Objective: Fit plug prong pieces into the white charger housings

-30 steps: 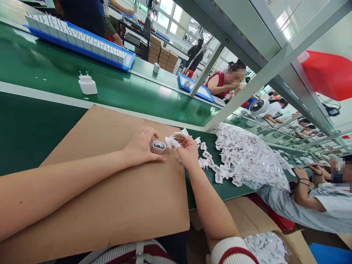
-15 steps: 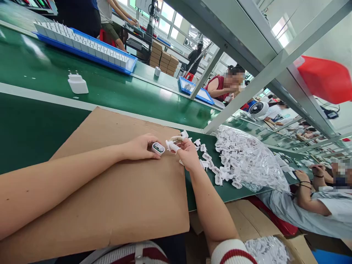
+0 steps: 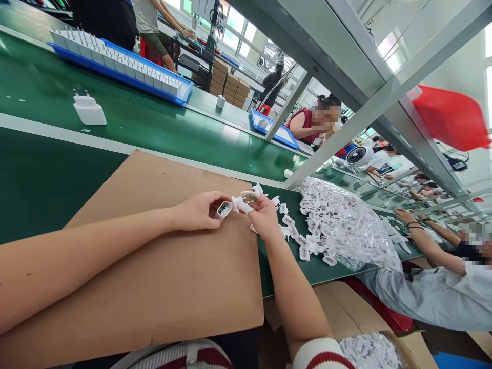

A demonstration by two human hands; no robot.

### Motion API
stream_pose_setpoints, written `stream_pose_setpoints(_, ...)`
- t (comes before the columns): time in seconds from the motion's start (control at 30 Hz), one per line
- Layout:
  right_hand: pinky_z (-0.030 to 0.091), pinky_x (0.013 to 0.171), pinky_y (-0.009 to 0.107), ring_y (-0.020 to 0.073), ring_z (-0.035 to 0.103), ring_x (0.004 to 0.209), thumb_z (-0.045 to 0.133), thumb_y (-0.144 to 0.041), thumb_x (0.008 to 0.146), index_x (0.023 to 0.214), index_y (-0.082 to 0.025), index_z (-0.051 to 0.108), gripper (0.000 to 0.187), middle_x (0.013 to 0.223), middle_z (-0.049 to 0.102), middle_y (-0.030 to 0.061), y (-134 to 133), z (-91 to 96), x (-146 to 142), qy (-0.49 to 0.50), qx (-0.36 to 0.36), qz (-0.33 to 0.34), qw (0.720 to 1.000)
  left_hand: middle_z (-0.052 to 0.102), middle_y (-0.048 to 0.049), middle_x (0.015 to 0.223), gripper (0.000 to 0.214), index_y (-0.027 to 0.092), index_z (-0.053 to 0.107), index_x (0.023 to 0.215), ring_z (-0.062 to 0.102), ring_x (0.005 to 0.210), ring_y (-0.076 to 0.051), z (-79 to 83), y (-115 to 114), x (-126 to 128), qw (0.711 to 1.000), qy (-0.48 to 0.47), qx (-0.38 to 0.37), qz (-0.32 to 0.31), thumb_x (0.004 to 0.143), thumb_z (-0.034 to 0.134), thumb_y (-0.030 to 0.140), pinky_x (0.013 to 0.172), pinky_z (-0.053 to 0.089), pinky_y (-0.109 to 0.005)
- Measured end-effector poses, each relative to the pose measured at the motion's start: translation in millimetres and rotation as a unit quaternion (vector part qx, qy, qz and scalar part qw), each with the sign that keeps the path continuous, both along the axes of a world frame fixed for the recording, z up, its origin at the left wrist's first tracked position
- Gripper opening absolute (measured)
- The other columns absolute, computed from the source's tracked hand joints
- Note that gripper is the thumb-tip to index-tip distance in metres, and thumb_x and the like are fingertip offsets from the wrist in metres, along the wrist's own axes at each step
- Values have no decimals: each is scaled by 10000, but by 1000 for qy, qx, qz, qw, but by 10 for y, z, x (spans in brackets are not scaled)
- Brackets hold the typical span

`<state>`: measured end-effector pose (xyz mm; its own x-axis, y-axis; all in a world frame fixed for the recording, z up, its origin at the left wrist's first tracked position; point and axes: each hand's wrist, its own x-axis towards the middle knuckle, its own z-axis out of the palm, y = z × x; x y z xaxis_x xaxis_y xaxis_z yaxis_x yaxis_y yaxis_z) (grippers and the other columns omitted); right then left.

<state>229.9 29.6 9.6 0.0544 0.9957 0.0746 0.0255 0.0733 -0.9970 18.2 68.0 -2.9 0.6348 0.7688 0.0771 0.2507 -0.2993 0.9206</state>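
Above a brown cardboard sheet, my left hand is closed around a white charger housing. Its open oval end faces right and shows dark parts inside. Close beside it, my right hand pinches a small white plug cap between covered fingertips. A narrow gap separates cap and housing. Past my right hand, loose white plug caps lie scattered on the green table, spilling from a clear plastic bag full of them.
A white charger with two pins stands on the green conveyor belt. Behind it are a blue tray of chargers and a second blue tray. A metal post slants across the right. A co-worker's arm reaches over the table.
My left hand has turned the housing slightly, its opening now tipped more upward. The charger on the belt has moved left. The co-worker's arms at right have shifted forward.
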Motion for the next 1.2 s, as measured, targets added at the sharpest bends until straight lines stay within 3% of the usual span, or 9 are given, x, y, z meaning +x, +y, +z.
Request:
stream_pose_setpoints(0.1,570,861,357,189,690,894,752,-300,751,1036,-243,703,294,1000,730,36,-8,-33,-19,-71,70,-33,994,655,-94,1257,663,213,593,1278,647,1125,-277,-35,20,3,1000,-6,11,14,674,778,415,939,549,-377)
stream_pose_setpoints(0.17,559,907,355,191,680,954,693,-300,831,1114,-259,698,286,1080,717,47,-37,-39,-36,-145,134,-33,980,694,-83,1134,565,199,647,1166,674,1017,-268,-44,35,17,1000,5,13,23,700,767,495,882,558,-375)
stream_pose_setpoints(0.3,541,935,361,204,654,1005,548,-200,919,1271,-263,649,372,1122,684,80,-114,-18,-68,-323,243,6,915,715,-46,931,433,197,686,966,672,869,-242,-41,55,37,1000,11,4,7,744,731,566,779,545,-342)
stream_pose_setpoints(0.37,533,950,375,222,642,1049,504,-135,907,1312,-248,625,438,1135,678,99,-135,-11,-78,-376,261,21,889,714,-44,935,420,199,691,959,661,872,-238,-31,53,37,1000,4,9,6,749,725,561,767,531,-332)
stream_pose_setpoints(0.47,517,978,393,244,619,1108,496,-87,875,1309,-241,624,478,1164,685,106,-131,-13,-80,-412,265,37,871,699,-38,912,406,198,703,946,637,835,-223,3,40,32,1000,-1,20,-3,753,710,555,741,508,-319)
stream_pose_setpoints(0.67,521,933,385,240,627,1054,493,-59,841,1211,-258,672,458,1104,714,74,-95,-19,-66,-415,272,53,866,648,-28,854,367,193,710,864,601,798,-203,63,34,29,998,25,56,-7,773,679,546,721,476,-300)
stream_pose_setpoints(1.0,502,846,351,245,619,978,476,6,705,1093,-242,731,526,985,721,60,-43,95,-116,-476,235,62,845,637,-23,821,327,194,706,858,587,772,-201,-24,72,23,997,33,66,0,769,692,508,691,459,-298)
stream_pose_setpoints(1.2,510,842,322,217,661,943,511,-15,722,1002,-276,758,455,962,740,14,-29,107,-125,-404,177,47,896,651,-36,876,396,194,723,867,613,819,-214,-16,94,33,997,37,75,0,765,705,576,740,475,-305)
